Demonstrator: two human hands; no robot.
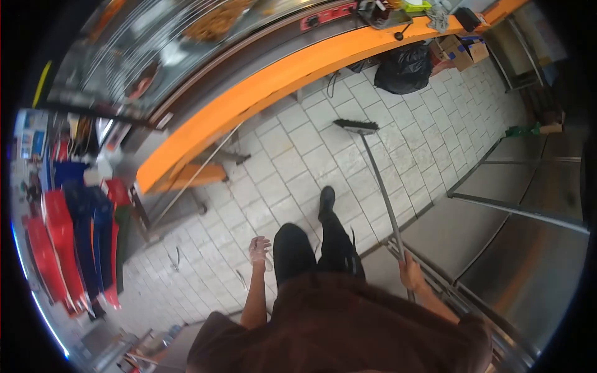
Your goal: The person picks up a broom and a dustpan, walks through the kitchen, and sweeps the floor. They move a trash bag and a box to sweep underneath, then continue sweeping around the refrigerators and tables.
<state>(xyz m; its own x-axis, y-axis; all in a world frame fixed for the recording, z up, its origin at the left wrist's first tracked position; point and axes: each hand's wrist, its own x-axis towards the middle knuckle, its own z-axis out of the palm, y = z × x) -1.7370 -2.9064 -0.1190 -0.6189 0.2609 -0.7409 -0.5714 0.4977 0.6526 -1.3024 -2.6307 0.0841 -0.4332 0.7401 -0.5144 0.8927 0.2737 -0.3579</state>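
My right hand (411,274) is wrapped round the long grey handle of a broom (382,181), at the right of my body. The dark-bristled broom head (359,127) rests on the white tiled floor ahead of me. My left hand (259,250) hangs beside my left leg, fingers loosely bent and apart, with nothing in it. Something clear, like a thin plastic glove, shows around its wrist.
An orange-edged counter (273,93) curves along the left and front. A black bag (404,68) and a cardboard box (463,55) sit beneath its far end. Steel cabinets (497,242) line the right. Red chairs (62,248) are stacked at the left.
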